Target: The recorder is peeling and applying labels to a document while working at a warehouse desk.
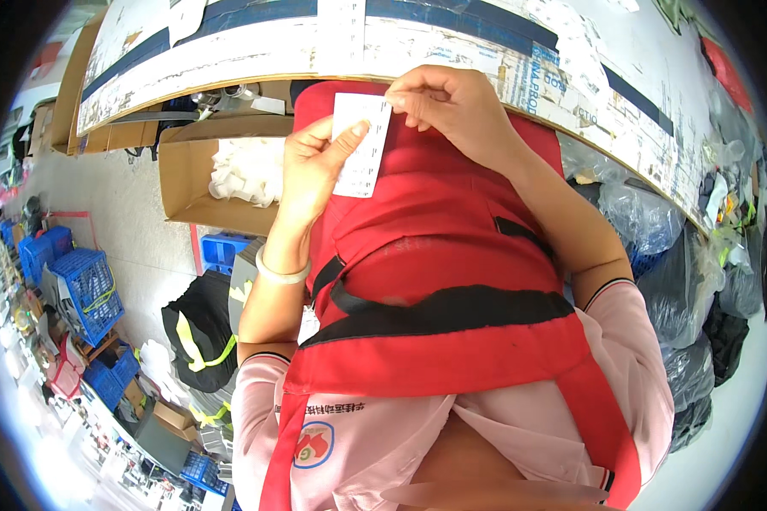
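My left hand (pixel 322 155) grips a white rectangular sheet (pixel 362 162) with small dark printed marks in rows, its thumb lying across the front. At the sheet's upper right corner, my right hand (pixel 439 100) pinches with thumb and forefinger; whether a small piece is between those fingertips is too fine to make out. The sheet is held upright over the lap of my red apron (pixel 452 204), close to the near edge of the worktable (pixel 452 68).
An open cardboard box (pixel 183 175) with white pieces stands left of my left hand. Blue plastic crates (pixel 89 289) and a black bundle with a yellow-green strap (pixel 198 328) lie farther left. Clear plastic bags (pixel 656 226) crowd the right side, beside the table's end.
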A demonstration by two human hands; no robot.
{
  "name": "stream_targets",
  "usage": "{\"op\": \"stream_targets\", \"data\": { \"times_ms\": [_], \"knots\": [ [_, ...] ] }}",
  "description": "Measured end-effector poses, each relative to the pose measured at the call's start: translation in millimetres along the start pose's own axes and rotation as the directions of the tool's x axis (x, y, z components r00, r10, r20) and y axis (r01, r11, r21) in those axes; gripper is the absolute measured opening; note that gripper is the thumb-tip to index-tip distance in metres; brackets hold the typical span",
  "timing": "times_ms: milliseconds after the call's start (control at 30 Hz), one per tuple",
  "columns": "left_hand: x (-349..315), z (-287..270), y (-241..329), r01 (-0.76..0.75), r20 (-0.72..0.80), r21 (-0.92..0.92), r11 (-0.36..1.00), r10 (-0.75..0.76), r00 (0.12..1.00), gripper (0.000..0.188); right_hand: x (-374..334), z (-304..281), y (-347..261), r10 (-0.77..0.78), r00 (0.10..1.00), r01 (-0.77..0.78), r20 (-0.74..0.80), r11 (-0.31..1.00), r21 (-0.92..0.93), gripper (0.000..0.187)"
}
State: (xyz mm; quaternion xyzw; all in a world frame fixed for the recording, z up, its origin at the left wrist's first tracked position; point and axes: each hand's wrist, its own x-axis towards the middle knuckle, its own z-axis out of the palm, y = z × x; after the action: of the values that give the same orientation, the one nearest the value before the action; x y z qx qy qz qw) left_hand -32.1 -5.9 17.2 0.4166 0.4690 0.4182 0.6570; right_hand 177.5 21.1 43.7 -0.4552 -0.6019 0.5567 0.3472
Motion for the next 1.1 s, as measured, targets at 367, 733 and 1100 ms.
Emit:
{"op": "stream_targets", "data": {
  "times_ms": [367, 733, 1100],
  "knots": [
    [7, 5, 8, 0.074, 0.131, -0.101, 0.992, -0.061, 0.990, 0.012, -9, -4, -1, 0.028, 0.978, -0.067, 0.208, 0.981, 0.181, 0.018],
    [-1, 18, 7, -0.003, 0.147, -0.157, 0.988, 0.026, 0.989, 0.013, -29, 11, 23, 0.222, 0.907, -0.380, 0.358, 0.796, 0.471, 0.021],
    [10, 32, 3, -0.037, 0.093, -0.009, 0.999, 0.038, 0.995, 0.009, -30, 1, 8, 0.141, 0.988, -0.121, -0.069, 0.962, 0.247, 0.017]
  ]
}}
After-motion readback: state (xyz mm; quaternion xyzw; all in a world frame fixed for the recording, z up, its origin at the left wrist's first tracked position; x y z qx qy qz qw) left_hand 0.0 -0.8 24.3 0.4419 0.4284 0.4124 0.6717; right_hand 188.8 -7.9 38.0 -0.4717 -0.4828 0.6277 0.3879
